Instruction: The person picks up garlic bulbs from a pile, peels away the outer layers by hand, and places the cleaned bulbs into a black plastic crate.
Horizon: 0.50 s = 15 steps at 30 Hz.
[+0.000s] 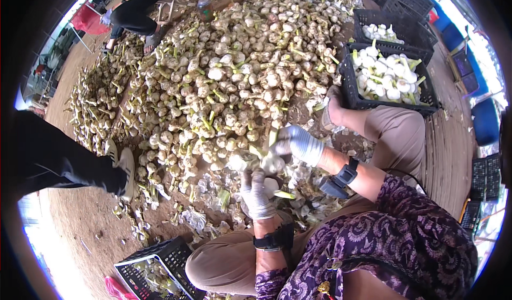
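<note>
My left hand [257, 196], in a pale striped glove, is closed around a peeled garlic bulb [271, 185] whose green stem points right. Just above it, my right hand [300, 143] wears a similar glove and has curled fingers, partly blurred, at another white garlic bulb [273, 163]. Both hands are over the near edge of a large heap of unpeeled garlic [213, 97]. Loose papery skins [304, 180] lie beneath and around them.
Cleaned bulbs fill a black crate [434, 105] at the right; another black crate [362, 20] stands behind it. A crate holding scraps [184, 252] is at lower left. A person's dark-trousered leg [69, 158] stands left; another person [141, 12] sits beyond the heap.
</note>
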Each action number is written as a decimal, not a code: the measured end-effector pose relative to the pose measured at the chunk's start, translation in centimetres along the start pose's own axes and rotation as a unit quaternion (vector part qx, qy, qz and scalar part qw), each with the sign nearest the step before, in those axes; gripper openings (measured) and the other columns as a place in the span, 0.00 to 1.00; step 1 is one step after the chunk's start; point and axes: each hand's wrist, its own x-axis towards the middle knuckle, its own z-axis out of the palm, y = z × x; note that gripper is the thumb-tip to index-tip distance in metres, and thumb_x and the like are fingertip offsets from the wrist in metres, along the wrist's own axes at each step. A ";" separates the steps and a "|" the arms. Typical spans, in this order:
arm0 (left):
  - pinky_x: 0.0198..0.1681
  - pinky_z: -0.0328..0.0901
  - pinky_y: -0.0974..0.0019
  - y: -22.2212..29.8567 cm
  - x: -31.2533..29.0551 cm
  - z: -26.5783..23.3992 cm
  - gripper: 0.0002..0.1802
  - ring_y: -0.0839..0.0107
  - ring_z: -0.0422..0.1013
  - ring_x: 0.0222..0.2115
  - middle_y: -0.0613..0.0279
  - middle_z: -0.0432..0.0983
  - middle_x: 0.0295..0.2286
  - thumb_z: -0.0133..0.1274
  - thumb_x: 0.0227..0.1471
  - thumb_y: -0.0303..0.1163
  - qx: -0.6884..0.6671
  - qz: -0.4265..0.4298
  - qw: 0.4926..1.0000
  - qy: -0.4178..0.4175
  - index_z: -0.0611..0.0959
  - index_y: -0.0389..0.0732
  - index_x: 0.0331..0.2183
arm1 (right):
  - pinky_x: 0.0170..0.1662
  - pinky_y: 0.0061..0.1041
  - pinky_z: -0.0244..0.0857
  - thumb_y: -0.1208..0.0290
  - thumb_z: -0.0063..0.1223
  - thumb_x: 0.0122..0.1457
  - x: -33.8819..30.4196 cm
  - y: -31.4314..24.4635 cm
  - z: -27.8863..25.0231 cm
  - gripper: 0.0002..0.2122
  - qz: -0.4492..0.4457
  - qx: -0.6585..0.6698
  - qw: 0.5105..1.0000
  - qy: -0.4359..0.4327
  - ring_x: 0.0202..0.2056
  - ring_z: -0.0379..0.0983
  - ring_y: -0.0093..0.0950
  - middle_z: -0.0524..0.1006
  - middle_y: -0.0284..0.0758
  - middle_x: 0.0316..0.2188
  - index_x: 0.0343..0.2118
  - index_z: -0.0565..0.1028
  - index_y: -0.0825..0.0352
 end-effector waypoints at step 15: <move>0.27 0.68 0.63 1.8 0.5 -1.5 0.19 0.63 0.71 0.22 0.57 0.72 0.20 0.51 0.35 0.19 -0.125 0.044 0.990 -0.055 0.74 0.37 0.37 | 0.35 0.31 0.70 0.78 0.51 0.50 1.7 4.6 -2.6 0.07 0.053 0.273 0.953 0.122 0.30 0.74 0.33 0.75 0.39 0.27 0.32 0.72 0.74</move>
